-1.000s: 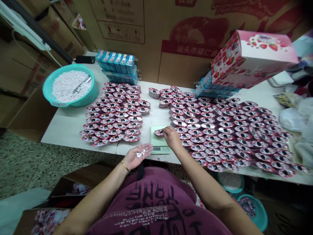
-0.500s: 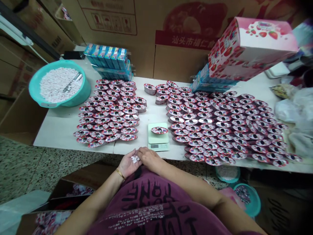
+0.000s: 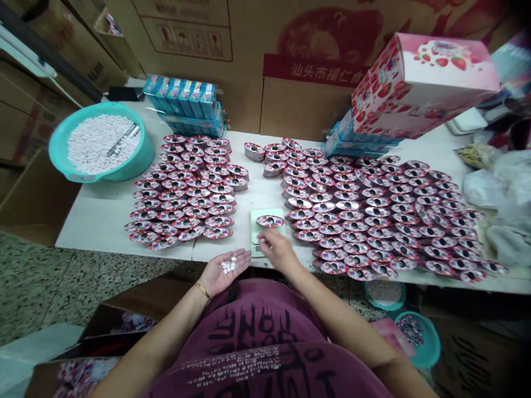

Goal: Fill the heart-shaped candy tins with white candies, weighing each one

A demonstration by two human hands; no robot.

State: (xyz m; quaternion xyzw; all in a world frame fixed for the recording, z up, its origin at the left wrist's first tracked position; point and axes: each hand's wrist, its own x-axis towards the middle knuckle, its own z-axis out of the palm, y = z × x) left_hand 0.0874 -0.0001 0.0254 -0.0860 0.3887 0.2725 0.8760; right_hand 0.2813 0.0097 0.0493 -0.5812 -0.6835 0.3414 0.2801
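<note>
My left hand (image 3: 223, 270) lies palm up at the table's near edge, cupping a few small white tablets (image 3: 228, 265). My right hand (image 3: 274, 246) hovers over the small green scale (image 3: 257, 224), fingers pinched together; what they hold is too small to make out. A red oval tin (image 3: 270, 221) with a dark hole in its lid sits on the scale, just beyond my right fingertips.
Several rows of red oval tins lie left (image 3: 186, 190) and right (image 3: 373, 213) of the scale. A teal basin (image 3: 74, 171) of white tablets with a metal scoop stands far left. Blue packs (image 3: 182, 97) and a pink strawberry carton (image 3: 418, 83) stand behind. Teal tubs (image 3: 431, 345) sit under the table.
My right hand went from the tin on the scale back to my left palm, then forward again toward the scale. My left hand stayed cupped with the tablets.
</note>
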